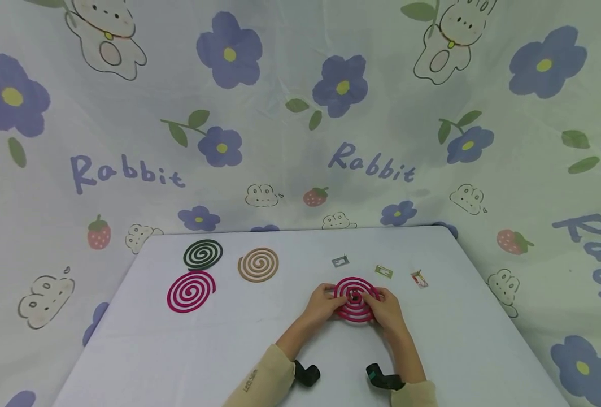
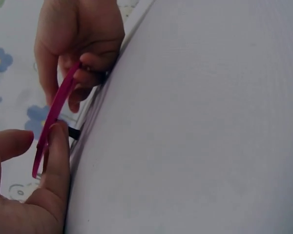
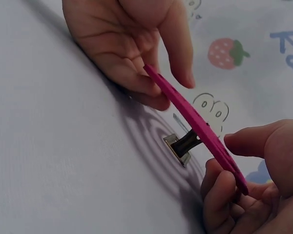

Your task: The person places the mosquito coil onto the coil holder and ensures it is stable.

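Note:
A magenta mosquito coil (image 1: 355, 317) is held level a little above the table by both hands. My left hand (image 1: 322, 303) holds its left edge, with fingers underneath and the thumb over the top. On the opposite edge, my right hand (image 1: 388, 310) holds it the same way, fingers below in the right wrist view. Under the coil's middle is a small metal coil stand (image 3: 179, 147) with a dark upright and a flat, framed base. Whether that base touches the table I cannot tell.
To the left lie a green coil (image 1: 203, 254), a tan coil (image 1: 258, 264) and another magenta coil (image 1: 191, 291). Behind the hands are a silver stand (image 1: 340, 260), a gold stand (image 1: 383, 272) and a red-and-silver stand (image 1: 419, 279). A printed curtain (image 1: 280, 130) hangs behind the white table (image 1: 178, 362).

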`<action>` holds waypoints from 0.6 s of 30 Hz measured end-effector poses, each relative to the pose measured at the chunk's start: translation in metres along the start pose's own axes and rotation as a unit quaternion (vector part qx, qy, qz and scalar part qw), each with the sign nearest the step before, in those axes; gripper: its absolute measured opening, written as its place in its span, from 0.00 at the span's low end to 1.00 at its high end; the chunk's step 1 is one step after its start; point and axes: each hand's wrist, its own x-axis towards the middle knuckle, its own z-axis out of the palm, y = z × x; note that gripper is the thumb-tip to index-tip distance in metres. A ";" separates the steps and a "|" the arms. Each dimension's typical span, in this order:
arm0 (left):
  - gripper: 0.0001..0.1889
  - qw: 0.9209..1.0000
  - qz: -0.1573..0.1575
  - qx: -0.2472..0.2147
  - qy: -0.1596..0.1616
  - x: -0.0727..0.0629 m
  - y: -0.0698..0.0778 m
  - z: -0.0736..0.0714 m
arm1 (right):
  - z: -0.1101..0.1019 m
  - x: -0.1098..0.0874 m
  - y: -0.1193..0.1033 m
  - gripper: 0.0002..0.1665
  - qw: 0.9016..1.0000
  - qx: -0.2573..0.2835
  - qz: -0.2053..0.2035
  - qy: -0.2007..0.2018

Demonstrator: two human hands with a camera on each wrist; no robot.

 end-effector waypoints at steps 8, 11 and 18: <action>0.25 0.998 -0.031 -0.044 -0.043 -0.005 0.004 -0.020 | -0.005 -0.003 0.000 0.26 1.000 -0.001 0.001 -0.023; 0.24 0.997 -0.037 -0.047 -0.049 -0.006 0.004 -0.025 | -0.008 -0.004 0.000 0.25 1.000 -0.008 -0.007 -0.028; 0.23 0.996 -0.044 -0.047 -0.056 -0.010 0.004 -0.033 | -0.014 -0.009 -0.001 0.23 0.999 -0.040 -0.018 -0.028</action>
